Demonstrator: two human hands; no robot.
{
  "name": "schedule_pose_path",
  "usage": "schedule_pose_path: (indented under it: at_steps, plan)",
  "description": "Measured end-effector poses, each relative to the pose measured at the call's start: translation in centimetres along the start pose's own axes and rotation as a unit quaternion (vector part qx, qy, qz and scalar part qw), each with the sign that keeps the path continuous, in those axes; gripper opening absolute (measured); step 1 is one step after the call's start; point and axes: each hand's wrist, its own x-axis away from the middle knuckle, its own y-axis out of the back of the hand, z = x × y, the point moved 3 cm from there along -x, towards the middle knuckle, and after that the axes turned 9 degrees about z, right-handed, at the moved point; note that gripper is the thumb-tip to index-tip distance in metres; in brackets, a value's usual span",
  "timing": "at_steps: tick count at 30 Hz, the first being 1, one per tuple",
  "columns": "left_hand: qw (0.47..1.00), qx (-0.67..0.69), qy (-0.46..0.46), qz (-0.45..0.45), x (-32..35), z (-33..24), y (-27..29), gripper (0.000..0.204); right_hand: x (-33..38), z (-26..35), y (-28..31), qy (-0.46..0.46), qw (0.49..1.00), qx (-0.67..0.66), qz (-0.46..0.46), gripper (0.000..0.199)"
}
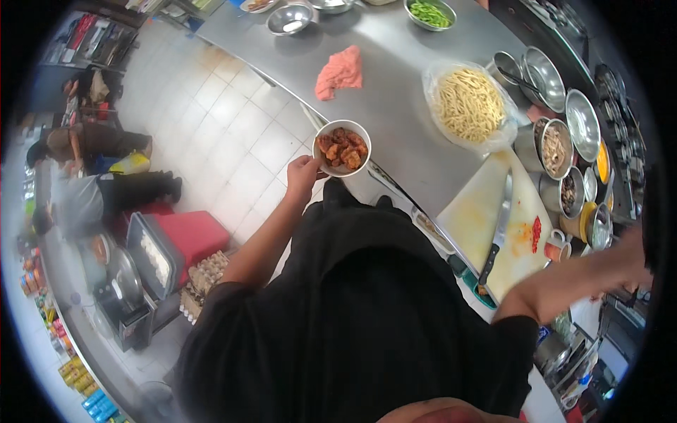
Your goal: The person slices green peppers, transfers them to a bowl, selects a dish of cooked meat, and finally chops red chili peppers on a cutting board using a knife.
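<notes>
My left hand grips the rim of a white bowl and holds it at the edge of the steel table. Browned, saucy chunks of food lie inside it. Far to the right reaches my right hand, past the cutting board; it is blurred and its fingers are not clear. Below that arm, a white cutting board bears a long knife with a black handle and a small heap of chopped red bits. A small cup stands beside the board, near my right forearm.
On the steel table lie a pink cloth and a bag of thick noodles. A bowl of chopped greens stands at the back. Several metal bowls and pots line the right side. Two people are at the left, by a grey bin.
</notes>
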Motion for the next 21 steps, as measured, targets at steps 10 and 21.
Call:
schedule_pose_path:
  at_steps: [10,21]
  plan:
    - [0.997,0.026,-0.021,-0.069,0.0,-0.3,12.5,0.009,25.9,3.0,-48.2,-0.108,0.884,-0.063,0.45,0.052]
    - [0.981,0.068,-0.02,-0.179,-0.2,-0.4,34.1,0.016,39.7,6.2,-38.5,-0.016,0.897,0.09,0.433,0.04]
